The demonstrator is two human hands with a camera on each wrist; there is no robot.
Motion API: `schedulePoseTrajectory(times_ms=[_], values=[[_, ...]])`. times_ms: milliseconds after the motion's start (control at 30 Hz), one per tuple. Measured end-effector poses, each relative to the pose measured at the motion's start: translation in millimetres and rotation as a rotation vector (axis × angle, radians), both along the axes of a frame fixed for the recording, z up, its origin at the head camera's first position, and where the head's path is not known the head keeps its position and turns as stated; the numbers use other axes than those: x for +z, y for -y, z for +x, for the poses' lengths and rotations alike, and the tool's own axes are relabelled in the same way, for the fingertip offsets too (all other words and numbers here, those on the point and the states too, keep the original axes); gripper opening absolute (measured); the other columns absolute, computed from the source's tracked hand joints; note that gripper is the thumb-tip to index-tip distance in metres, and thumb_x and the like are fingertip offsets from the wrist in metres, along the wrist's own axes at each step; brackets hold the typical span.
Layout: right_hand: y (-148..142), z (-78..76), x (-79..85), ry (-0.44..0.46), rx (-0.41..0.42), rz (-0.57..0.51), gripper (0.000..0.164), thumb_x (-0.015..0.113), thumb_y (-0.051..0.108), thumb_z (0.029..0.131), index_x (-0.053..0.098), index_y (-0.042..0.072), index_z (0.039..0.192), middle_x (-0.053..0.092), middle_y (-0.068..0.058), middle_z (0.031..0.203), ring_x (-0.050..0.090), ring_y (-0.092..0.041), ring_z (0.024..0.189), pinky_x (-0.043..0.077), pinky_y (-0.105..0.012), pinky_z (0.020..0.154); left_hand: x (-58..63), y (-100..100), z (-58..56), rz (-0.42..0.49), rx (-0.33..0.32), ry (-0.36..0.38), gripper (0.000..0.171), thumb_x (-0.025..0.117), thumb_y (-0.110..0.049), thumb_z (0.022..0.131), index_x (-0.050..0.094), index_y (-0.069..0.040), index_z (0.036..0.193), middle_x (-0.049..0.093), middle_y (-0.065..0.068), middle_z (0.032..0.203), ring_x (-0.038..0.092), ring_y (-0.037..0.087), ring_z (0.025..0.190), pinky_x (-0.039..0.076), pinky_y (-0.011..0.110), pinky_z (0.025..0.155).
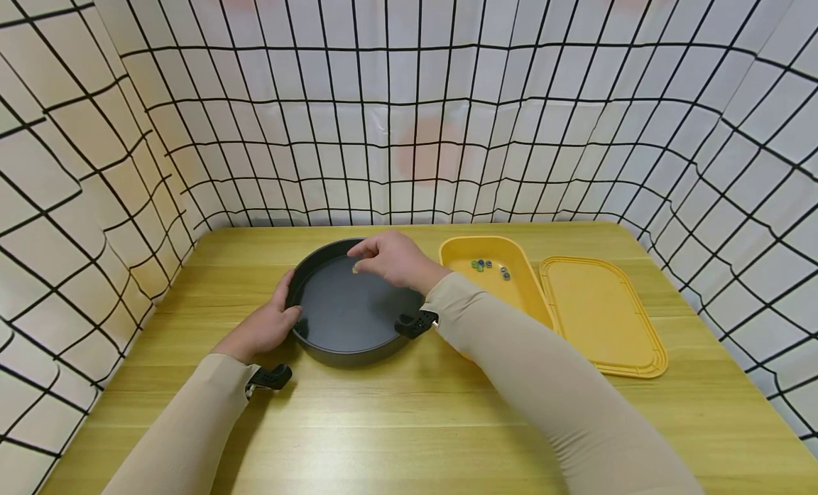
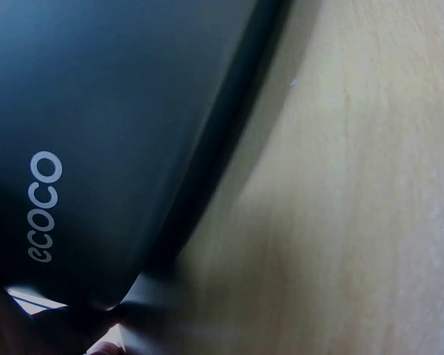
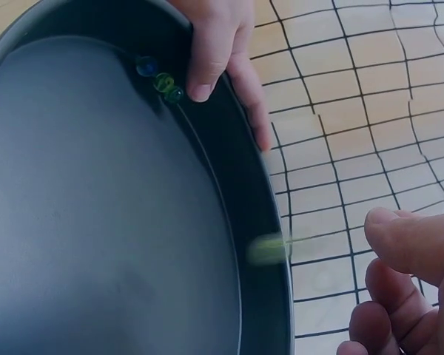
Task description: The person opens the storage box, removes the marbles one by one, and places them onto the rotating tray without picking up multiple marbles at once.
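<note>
A round dark grey tray (image 1: 358,307) with a raised wall sits on the table. My left hand (image 1: 271,321) grips its left rim, thumb inside and fingers outside. White "ecoco" lettering shows on the tray's surface (image 2: 96,111) in the left wrist view. Over the tray's far part hovers my right hand (image 1: 396,259), thumb and fingers parted. A yellow-green marble (image 3: 266,249), blurred by motion, is in the air just off those fingertips. Inside the tray, a blue marble (image 3: 146,66) and two green marbles (image 3: 164,83) lie against the wall beside my left thumb.
To the right stands a yellow tub (image 1: 492,241) with several blue and green marbles (image 1: 481,265) in it; my right forearm covers part of it. Its flat yellow lid (image 1: 603,314) lies farther right. White sheeting with a black grid (image 1: 409,126) encloses the table's back and sides.
</note>
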State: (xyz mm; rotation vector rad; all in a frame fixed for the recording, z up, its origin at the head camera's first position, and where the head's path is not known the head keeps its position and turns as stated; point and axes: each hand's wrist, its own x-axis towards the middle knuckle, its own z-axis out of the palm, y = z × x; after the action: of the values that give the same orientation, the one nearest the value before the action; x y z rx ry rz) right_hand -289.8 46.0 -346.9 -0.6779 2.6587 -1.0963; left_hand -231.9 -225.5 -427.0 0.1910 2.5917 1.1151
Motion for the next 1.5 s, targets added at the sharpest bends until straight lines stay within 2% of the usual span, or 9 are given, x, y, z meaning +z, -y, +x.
schedulePoseTrajectory(times_ms=[133, 300, 467, 633, 867, 1000, 1167, 1333, 1500], values=[[-3.1, 1.7, 2.0, -0.001, -0.01, 0.007, 0.03, 0.074, 0.019, 0.099, 0.078, 0.016, 0.128, 0.063, 0.005, 0.079, 0.052, -0.012, 0.073, 0.041, -0.024, 0.065, -0.2, -0.3, 0.3, 0.006, 0.001, 0.005, 0.079, 0.037, -0.029, 0.111, -0.016, -0.021, 0.169, 0.007, 0.027, 0.175, 0.017, 0.05, 0.159, 0.016, 0.065, 0.128], [-17.7, -1.0, 4.3, 0.006, -0.041, 0.017, 0.033, 0.072, 0.024, 0.101, 0.075, 0.017, 0.133, 0.068, 0.0, 0.089, 0.051, -0.016, 0.069, 0.041, -0.028, 0.063, -1.0, -0.3, 0.4, 0.008, 0.003, 0.008, 0.079, 0.037, -0.028, 0.111, -0.016, -0.021, 0.169, 0.008, 0.027, 0.175, 0.017, 0.05, 0.159, 0.016, 0.064, 0.128], [-48.4, -15.3, -2.9, -0.027, -0.114, 0.009, 0.035, 0.071, 0.026, 0.101, 0.075, 0.017, 0.134, 0.074, -0.005, 0.108, 0.057, -0.018, 0.078, 0.043, -0.026, 0.064, -1.1, -0.3, 0.8, 0.012, 0.006, 0.009, 0.079, 0.037, -0.028, 0.111, -0.016, -0.021, 0.169, 0.007, 0.027, 0.175, 0.018, 0.05, 0.159, 0.017, 0.065, 0.128], [-92.9, -30.6, -12.6, -0.009, -0.207, 0.006, 0.037, 0.07, 0.026, 0.102, 0.073, 0.015, 0.137, 0.071, -0.012, 0.125, 0.059, -0.02, 0.09, 0.043, -0.025, 0.065, -1.2, 0.2, 1.1, 0.025, 0.003, 0.009, 0.079, 0.037, -0.028, 0.111, -0.016, -0.022, 0.169, 0.006, 0.027, 0.175, 0.016, 0.05, 0.159, 0.017, 0.065, 0.128], [-149.5, -40.6, -22.8, 0.057, -0.307, -0.006, 0.04, 0.067, 0.023, 0.104, 0.068, 0.012, 0.142, 0.066, -0.018, 0.133, 0.043, -0.012, 0.058, 0.039, -0.027, 0.052, -1.9, 1.4, 0.3, 0.016, 0.004, -0.017, 0.079, 0.038, -0.028, 0.111, -0.015, -0.022, 0.169, 0.012, 0.029, 0.173, 0.02, 0.05, 0.158, 0.019, 0.064, 0.128], [-169.4, -42.6, -32.0, 0.046, -0.322, 0.058, 0.042, 0.065, 0.023, 0.104, 0.065, 0.009, 0.145, 0.065, -0.02, 0.137, 0.046, -0.014, 0.063, 0.042, -0.028, 0.056, -1.8, 1.6, 0.3, 0.017, -0.001, -0.022, 0.078, 0.037, -0.027, 0.111, -0.014, -0.021, 0.169, 0.012, 0.029, 0.174, 0.02, 0.05, 0.158, 0.019, 0.065, 0.128], [-182.2, -42.7, -43.0, 0.063, -0.33, 0.13, 0.043, 0.065, 0.022, 0.104, 0.065, 0.009, 0.145, 0.065, -0.022, 0.139, 0.056, -0.021, 0.088, 0.044, -0.028, 0.068, -2.1, 1.2, 0.5, 0.016, -0.004, -0.022, 0.078, 0.037, -0.028, 0.111, -0.015, -0.021, 0.169, 0.012, 0.03, 0.173, 0.02, 0.051, 0.158, 0.019, 0.065, 0.127], [-188.5, -47.3, -55.4, 0.103, -0.31, 0.147, 0.042, 0.065, 0.022, 0.104, 0.065, 0.008, 0.144, 0.067, -0.02, 0.132, 0.053, -0.022, 0.078, 0.046, -0.031, 0.069, -1.3, 0.8, 0.4, 0.024, -0.001, -0.017, 0.079, 0.038, -0.027, 0.111, -0.015, -0.021, 0.169, 0.014, 0.03, 0.173, 0.021, 0.05, 0.158, 0.019, 0.064, 0.128], [-189.7, -50.1, -63.5, 0.132, -0.301, 0.158, 0.041, 0.066, 0.022, 0.104, 0.067, 0.008, 0.142, 0.068, -0.017, 0.126, 0.059, -0.022, 0.086, 0.05, -0.031, 0.074, -0.7, 0.4, 0.5, 0.024, 0.002, -0.013, 0.078, 0.037, -0.027, 0.111, -0.015, -0.022, 0.169, 0.015, 0.03, 0.173, 0.022, 0.05, 0.158, 0.02, 0.065, 0.127]])
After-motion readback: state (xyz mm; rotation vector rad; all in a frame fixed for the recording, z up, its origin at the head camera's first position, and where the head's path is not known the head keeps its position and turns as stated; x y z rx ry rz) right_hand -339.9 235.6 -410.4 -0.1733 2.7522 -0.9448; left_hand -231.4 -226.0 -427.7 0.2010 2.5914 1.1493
